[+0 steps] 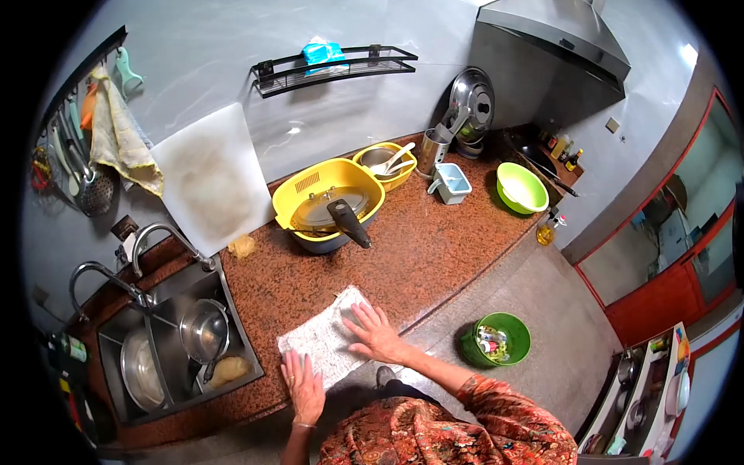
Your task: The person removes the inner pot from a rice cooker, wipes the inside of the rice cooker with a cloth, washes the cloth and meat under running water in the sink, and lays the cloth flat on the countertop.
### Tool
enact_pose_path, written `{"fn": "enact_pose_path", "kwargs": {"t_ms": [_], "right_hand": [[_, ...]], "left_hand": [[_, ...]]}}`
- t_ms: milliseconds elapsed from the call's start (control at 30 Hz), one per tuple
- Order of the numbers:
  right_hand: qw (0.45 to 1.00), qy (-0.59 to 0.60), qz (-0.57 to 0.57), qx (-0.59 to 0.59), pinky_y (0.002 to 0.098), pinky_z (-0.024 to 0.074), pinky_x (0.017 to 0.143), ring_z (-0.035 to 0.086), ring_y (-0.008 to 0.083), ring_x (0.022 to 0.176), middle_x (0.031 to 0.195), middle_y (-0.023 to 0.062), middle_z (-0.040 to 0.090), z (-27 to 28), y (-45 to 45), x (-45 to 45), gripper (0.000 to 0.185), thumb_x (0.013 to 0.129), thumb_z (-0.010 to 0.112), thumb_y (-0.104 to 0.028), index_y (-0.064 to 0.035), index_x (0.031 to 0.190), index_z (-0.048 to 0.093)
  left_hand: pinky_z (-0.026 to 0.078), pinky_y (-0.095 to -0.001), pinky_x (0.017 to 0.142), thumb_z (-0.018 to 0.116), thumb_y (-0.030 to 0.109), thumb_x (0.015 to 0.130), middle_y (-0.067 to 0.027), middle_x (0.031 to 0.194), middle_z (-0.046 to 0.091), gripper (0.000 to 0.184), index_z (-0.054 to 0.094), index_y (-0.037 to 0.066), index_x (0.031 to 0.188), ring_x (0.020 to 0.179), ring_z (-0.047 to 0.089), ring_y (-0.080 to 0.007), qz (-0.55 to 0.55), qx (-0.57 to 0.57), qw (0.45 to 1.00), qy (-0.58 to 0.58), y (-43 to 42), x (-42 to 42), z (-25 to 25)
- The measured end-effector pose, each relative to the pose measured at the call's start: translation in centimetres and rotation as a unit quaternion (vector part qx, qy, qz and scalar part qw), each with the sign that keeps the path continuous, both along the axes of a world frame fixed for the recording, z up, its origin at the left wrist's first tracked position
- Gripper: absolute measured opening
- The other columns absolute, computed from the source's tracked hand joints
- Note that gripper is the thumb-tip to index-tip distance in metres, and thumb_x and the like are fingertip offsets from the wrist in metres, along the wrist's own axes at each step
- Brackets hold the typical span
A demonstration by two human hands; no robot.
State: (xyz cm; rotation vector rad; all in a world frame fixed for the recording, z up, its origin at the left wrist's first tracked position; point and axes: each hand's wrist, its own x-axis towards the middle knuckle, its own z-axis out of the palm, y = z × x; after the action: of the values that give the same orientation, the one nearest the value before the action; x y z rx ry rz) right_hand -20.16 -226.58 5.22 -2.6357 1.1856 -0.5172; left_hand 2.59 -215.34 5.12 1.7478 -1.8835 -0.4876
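A white cloth [320, 339] lies spread out on the speckled red-brown countertop [418, 248], close to its front edge. My left hand [303, 389] is flat at the cloth's near left corner, fingers stretched out, with a ring on one finger. On the right side of the cloth, my right hand [375, 335] rests palm down with its fingers spread. Neither hand is gripping anything. Behind the cloth stands a yellow basin [288, 203] holding a pan lid or pan with a black handle [349, 223].
Left is a double sink [242, 310] with a steel pot [204, 329]. A white cutting board [208, 174] leans on the wall. Farther right are a light-blue container [452, 184] and a green bowl [521, 188]. On the floor stands a green bin [524, 341] with rubbish.
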Motion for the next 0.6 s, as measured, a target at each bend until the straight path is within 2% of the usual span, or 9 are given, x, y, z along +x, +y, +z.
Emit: {"fn": "enact_pose_path", "kwargs": {"t_ms": [133, 267, 333, 367, 400, 467, 500, 533, 600], "right_hand": [[0.997, 0.081, -0.015, 0.000, 0.0581, 0.0119, 0.104, 0.018, 0.0344, 0.133, 0.143, 0.0181, 0.023, -3.3, 1.0, 1.5, 0.062, 0.086, 0.043, -0.050, -0.0140, 0.136, 0.033], [0.979, 0.099, 0.059, 0.168, 0.0550, 0.0203, 0.103, 0.026, 0.0348, 0.130, 0.140, 0.0186, 0.029, -0.7, -1.2, 0.2, 0.058, 0.083, 0.055, -0.042, -0.0104, 0.129, 0.042], [0.949, -0.238, 0.030, 0.202, 0.0468, 0.0415, 0.091, 0.050, 0.0316, 0.112, 0.120, 0.0199, 0.051, 0.9, -1.3, 0.9, 0.047, 0.084, 0.057, -0.035, -0.0061, 0.120, 0.051], [0.853, -0.372, 0.006, 0.365, 0.0449, 0.0439, 0.090, 0.052, 0.0298, 0.110, 0.119, 0.0197, 0.052, 2.3, -0.7, 1.4, 0.044, 0.087, 0.054, -0.032, -0.0056, 0.121, 0.049], [0.708, -0.495, -0.019, 0.503, 0.0430, 0.0462, 0.089, 0.054, 0.0280, 0.109, 0.118, 0.0195, 0.053, 2.7, -0.4, 2.0, 0.041, 0.090, 0.051, -0.029, -0.0051, 0.123, 0.048], [0.348, -0.622, 0.124, 0.690, 0.0403, 0.0488, 0.088, 0.054, 0.0267, 0.110, 0.122, 0.0194, 0.051, -3.2, -0.4, 2.6, 0.040, 0.093, 0.046, -0.025, -0.0052, 0.127, 0.042], [0.299, -0.618, 0.047, 0.725, 0.0420, 0.0500, 0.086, 0.055, 0.0294, 0.108, 0.118, 0.0202, 0.053, -6.9, 0.3, 3.2, 0.042, 0.092, 0.047, -0.027, -0.0051, 0.128, 0.040], [0.347, -0.638, 0.049, 0.685, 0.0426, 0.0514, 0.083, 0.058, 0.0302, 0.102, 0.113, 0.0194, 0.057, -6.1, 1.0, 3.3, 0.039, 0.093, 0.046, -0.027, -0.0037, 0.124, 0.043], [0.280, -0.631, 0.016, 0.723, 0.0420, 0.0518, 0.082, 0.059, 0.0298, 0.101, 0.105, 0.0182, 0.060, -6.2, 0.4, 3.0, 0.036, 0.092, 0.049, -0.026, -0.0032, 0.120, 0.045]], "left_hand": [[0.003, -0.0536, 0.107, 0.052, 0.027, 0.084, -0.0229, 0.144, 0.016, 0.057, 0.035, 0.001, 0.132, 0.134, 0.009, -0.0389, -0.026, -0.003, 0.985, -0.172, -0.6, -2.4, -2.1], [0.014, -0.0491, 0.106, 0.055, 0.022, 0.083, -0.0236, 0.138, 0.029, 0.052, 0.042, -0.001, 0.127, 0.131, 0.022, -0.0373, -0.042, 0.002, 0.997, -0.060, -0.8, -1.1, -0.9], [0.023, -0.0461, 0.105, 0.055, 0.019, 0.083, -0.0236, 0.133, 0.037, 0.048, 0.045, -0.002, 0.125, 0.128, 0.031, -0.0341, -0.037, -0.014, 0.996, 0.084, -1.7, -0.4, 0.7], [0.039, -0.0397, 0.095, 0.054, 0.014, 0.084, -0.0205, 0.119, 0.052, 0.038, 0.051, -0.003, 0.119, 0.113, 0.049, -0.0311, -0.006, -0.002, 0.963, 0.269, -2.4, -0.6, 1.5], [0.046, -0.0393, 0.085, 0.052, 0.021, 0.088, -0.0156, 0.111, 0.058, 0.032, 0.056, -0.001, 0.111, 0.100, 0.057, -0.0276, 0.073, 0.103, 0.856, 0.502, -2.7, -1.2, 1.6], [0.046, -0.0430, 0.084, 0.052, 0.028, 0.088, -0.0154, 0.102, 0.061, 0.032, 0.058, 0.000, 0.104, 0.095, 0.059, -0.0266, -0.016, 0.263, 0.524, 0.810, -3.4, -0.3, -0.2], [0.046, -0.0463, 0.084, 0.046, 0.036, 0.090, -0.0184, 0.105, 0.059, 0.038, 0.054, 0.001, 0.106, 0.097, 0.058, -0.0278, 0.038, 0.290, 0.470, 0.833, -3.4, 0.7, -6.6], [0.046, -0.0466, 0.084, 0.045, 0.035, 0.090, -0.0188, 0.105, 0.059, 0.039, 0.052, 0.001, 0.108, 0.098, 0.057, -0.0285, 0.076, 0.304, 0.473, 0.823, -3.9, 0.1, -6.4], [0.046, -0.0474, 0.083, 0.045, 0.034, 0.090, -0.0197, 0.104, 0.059, 0.040, 0.048, 0.001, 0.113, 0.098, 0.057, -0.0299, 0.159, 0.315, 0.478, 0.804, -4.2, -0.7, -5.4]]}}
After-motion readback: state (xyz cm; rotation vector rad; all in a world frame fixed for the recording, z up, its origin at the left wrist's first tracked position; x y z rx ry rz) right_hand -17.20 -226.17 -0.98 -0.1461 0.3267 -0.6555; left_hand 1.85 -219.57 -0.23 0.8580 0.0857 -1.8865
